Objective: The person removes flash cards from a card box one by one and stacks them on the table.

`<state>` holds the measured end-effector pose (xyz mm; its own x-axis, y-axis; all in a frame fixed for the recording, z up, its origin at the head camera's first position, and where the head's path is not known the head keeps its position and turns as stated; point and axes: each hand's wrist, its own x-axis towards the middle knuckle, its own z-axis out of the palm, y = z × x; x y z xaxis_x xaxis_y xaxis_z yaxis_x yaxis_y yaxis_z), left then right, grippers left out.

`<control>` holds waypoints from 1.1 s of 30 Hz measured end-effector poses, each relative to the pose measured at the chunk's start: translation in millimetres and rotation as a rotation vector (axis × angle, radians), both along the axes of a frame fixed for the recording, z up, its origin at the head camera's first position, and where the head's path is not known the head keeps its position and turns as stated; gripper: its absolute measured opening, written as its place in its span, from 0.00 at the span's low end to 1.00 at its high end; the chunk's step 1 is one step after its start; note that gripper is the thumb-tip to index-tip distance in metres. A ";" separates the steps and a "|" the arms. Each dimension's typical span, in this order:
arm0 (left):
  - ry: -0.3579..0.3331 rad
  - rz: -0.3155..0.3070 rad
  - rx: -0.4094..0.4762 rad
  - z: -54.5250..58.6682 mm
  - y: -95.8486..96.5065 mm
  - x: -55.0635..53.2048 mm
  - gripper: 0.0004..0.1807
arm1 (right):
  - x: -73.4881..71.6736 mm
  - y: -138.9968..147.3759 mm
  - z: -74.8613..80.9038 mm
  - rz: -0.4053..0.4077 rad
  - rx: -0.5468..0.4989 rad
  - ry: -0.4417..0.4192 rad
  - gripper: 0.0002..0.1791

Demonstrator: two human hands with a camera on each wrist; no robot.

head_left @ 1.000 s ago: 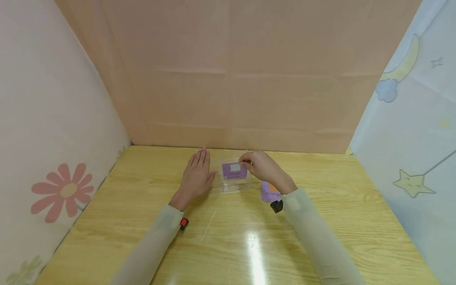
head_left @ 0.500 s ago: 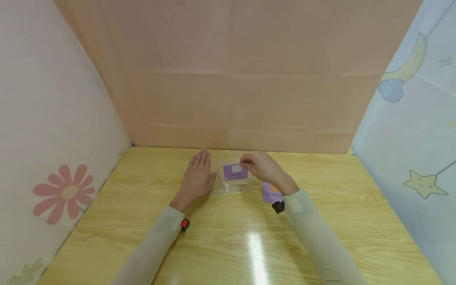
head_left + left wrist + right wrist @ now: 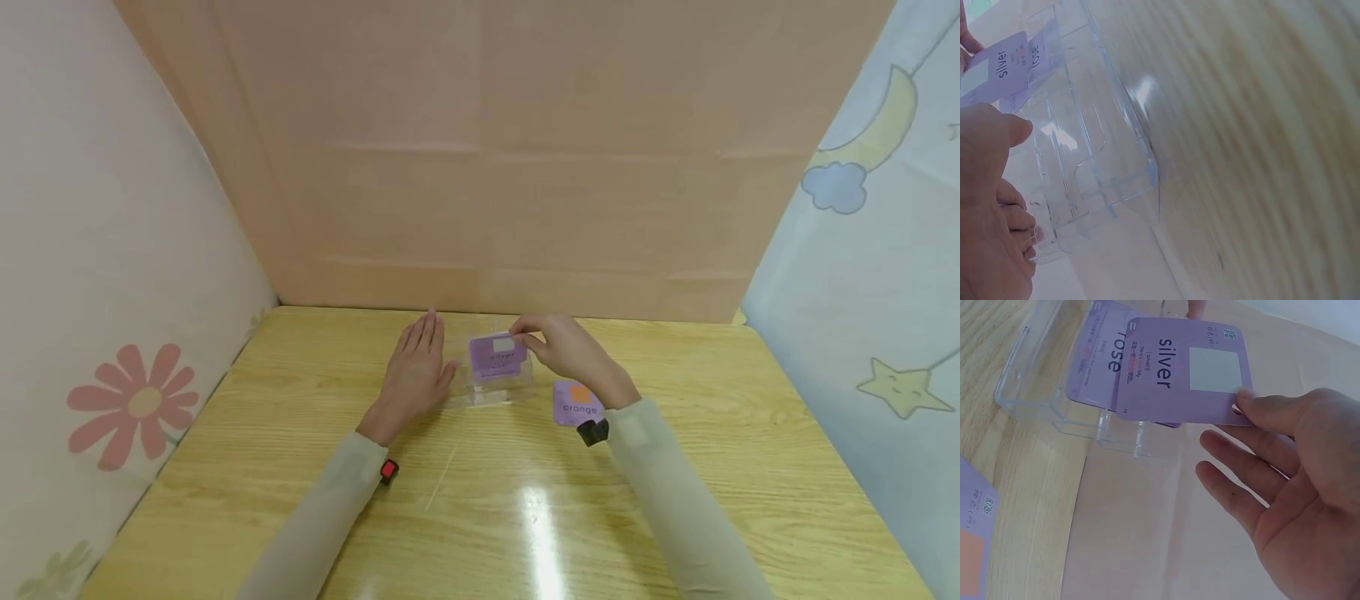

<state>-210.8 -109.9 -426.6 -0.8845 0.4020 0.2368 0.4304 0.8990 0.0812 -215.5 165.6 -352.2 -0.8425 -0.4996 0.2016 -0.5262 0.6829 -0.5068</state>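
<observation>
In the head view my right hand (image 3: 572, 350) pinches the purple "silver" card (image 3: 1175, 375) by one edge between thumb and fingers. That card is raised above a purple "rose" card (image 3: 1092, 369), which sits in a clear plastic stepped holder (image 3: 495, 397) and is partly covered by it. Along the holder's left side lies my left hand (image 3: 411, 375), its fingers straight. The left wrist view has the left fingertips (image 3: 1019, 219) at the clear plastic side. A purple "orange" card (image 3: 576, 410) lies on the table beneath my right wrist.
The wooden table (image 3: 480, 517) meets a brown paper backdrop (image 3: 480, 208) just behind the holder. Patterned white walls stand at the left (image 3: 112, 250) and right (image 3: 862, 292).
My right hand has lifted the silver card up and slightly right, showing the rose card under it. More of the orange card shows now. The left hand has stayed in place.
</observation>
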 end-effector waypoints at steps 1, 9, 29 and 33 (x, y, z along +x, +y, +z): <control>0.000 0.000 0.000 0.3 0.0 -0.5 0.43 | 0.5 0.4 1.1 -0.008 -0.003 -0.006 0.10; -0.003 0.008 0.005 -1.3 -1.3 -3.2 0.43 | 5.0 3.9 7.0 -0.003 -0.071 -0.036 0.09; -0.003 0.018 -0.003 -5.2 -0.2 -5.2 0.45 | 15.5 30.4 -0.3 -0.079 -0.185 -0.079 0.11; -0.002 0.020 -0.007 -4.3 -0.2 -4.4 0.45 | 17.5 35.8 -3.7 -0.087 -0.234 -0.109 0.11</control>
<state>-215.2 -110.1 -430.9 -0.8927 0.3862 0.2322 0.4125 0.9078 0.0759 -198.0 201.4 -355.9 -0.9034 -0.3745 0.2089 -0.4042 0.5812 -0.7062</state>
